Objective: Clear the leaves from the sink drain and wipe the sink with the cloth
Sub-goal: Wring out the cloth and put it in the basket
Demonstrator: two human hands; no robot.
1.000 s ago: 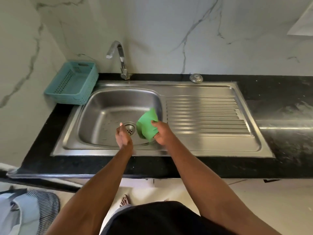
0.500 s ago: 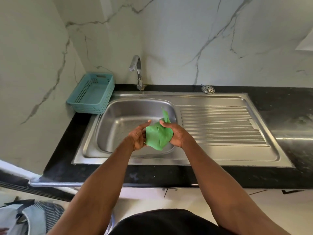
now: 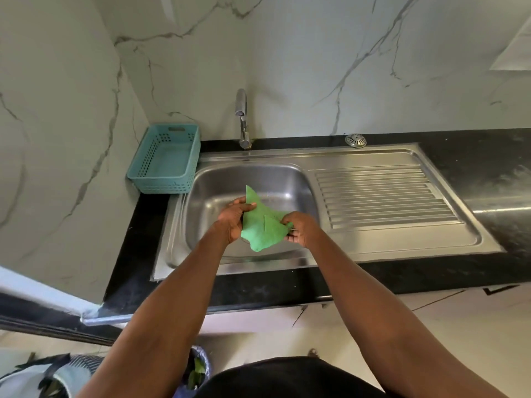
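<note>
A green cloth (image 3: 263, 229) hangs spread between both hands above the front of the steel sink basin (image 3: 275, 179). My left hand (image 3: 234, 218) pinches its upper left part, with one corner poking up behind the fingers. My right hand (image 3: 300, 229) pinches the cloth's right edge. The drain is hidden behind the cloth and hands. Green leaves (image 3: 196, 372) lie in a dark bin on the floor below my left arm.
A teal plastic basket (image 3: 166, 159) stands on the black counter left of the basin. The tap (image 3: 242, 119) rises behind the basin. A ribbed drainboard (image 3: 379, 196) lies to the right, with a round strainer cap (image 3: 355, 140) at its back edge.
My left hand came off the drain area and took hold of the cloth. Both hands lifted the cloth and pulled it open. The camera view shifted left and downward.
</note>
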